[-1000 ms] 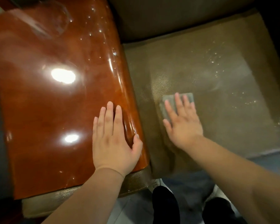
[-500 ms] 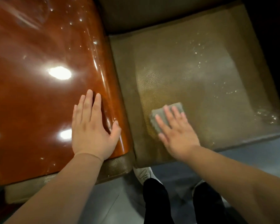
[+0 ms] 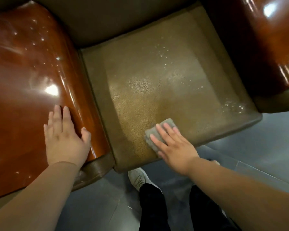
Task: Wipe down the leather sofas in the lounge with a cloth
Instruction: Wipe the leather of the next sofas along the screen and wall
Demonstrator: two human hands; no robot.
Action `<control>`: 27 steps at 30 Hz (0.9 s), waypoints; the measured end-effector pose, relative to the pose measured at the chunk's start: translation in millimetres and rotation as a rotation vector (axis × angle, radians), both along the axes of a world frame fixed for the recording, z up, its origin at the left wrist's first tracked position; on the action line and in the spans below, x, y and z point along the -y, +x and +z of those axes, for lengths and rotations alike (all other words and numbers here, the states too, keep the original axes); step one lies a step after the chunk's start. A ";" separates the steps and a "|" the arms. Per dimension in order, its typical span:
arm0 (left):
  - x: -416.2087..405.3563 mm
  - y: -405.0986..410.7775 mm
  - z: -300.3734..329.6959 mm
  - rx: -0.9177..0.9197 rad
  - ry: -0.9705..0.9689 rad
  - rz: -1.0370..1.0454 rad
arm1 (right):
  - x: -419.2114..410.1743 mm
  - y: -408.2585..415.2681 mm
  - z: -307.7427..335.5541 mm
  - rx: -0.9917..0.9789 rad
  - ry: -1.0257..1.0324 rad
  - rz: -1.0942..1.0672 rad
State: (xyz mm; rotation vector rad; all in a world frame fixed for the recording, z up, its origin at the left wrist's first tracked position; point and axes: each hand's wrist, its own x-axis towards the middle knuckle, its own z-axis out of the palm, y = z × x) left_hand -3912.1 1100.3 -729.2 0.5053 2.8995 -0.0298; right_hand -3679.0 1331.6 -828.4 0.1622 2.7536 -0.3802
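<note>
Grey tiled floor (image 3: 250, 152), visible below the seat front; lower part blocked by forearms and dark trouser legs (image 3: 150, 205).

Seat cushion (image 3: 157, 77): olive-brown grained leather, one armchair-sized seat. Droplets or wet specks toward its right and rear; far corners fall into shadow. Backrest (image 3: 107, 22) dark, detail hard to read, top cut off by the frame.

Left armrest (image 3: 23, 80): glossy reddish-brown, wide, with light glare and specks; outer side cut off. Right armrest (image 3: 274, 39): same finish, only a corner in view.

Cloth (image 3: 158, 130): grey, folded small, lying on the cushion near its front edge; mostly covered, so its full shape cannot be told.

Right hand (image 3: 172, 147): fingers straight and slightly spread, pressing flat on the cloth; motion-blurred.

Left hand (image 3: 65, 140): flat on the left armrest near its inner edge, fingers together, thumb out.

Pale shoe (image 3: 138, 178): toe only, beneath the seat front.
</note>
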 end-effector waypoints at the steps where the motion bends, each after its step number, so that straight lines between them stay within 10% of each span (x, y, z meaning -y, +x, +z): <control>1: -3.7 4.2 0.9 0.001 -0.018 0.022 | -9.3 3.4 0.2 -0.007 -0.032 0.170; 4: -15.6 13.4 0.8 -0.042 -0.057 -0.091 | -69.1 17.1 -10.0 -0.079 0.002 0.241; 10: -100.6 62.1 -38.3 0.187 -0.085 -0.446 | -121.4 31.2 -13.4 0.027 0.174 -0.719; 16: -201.1 114.6 -92.2 0.262 0.128 -0.140 | -102.3 56.0 -21.5 -0.155 0.065 0.087; 23: -194.1 109.3 -137.7 0.003 0.125 -0.143 | -189.5 71.6 -20.2 -0.016 0.222 -0.682; 27: -195.2 109.7 -142.1 -0.028 0.135 -0.132 | -125.4 70.5 -21.2 -0.106 0.043 -0.086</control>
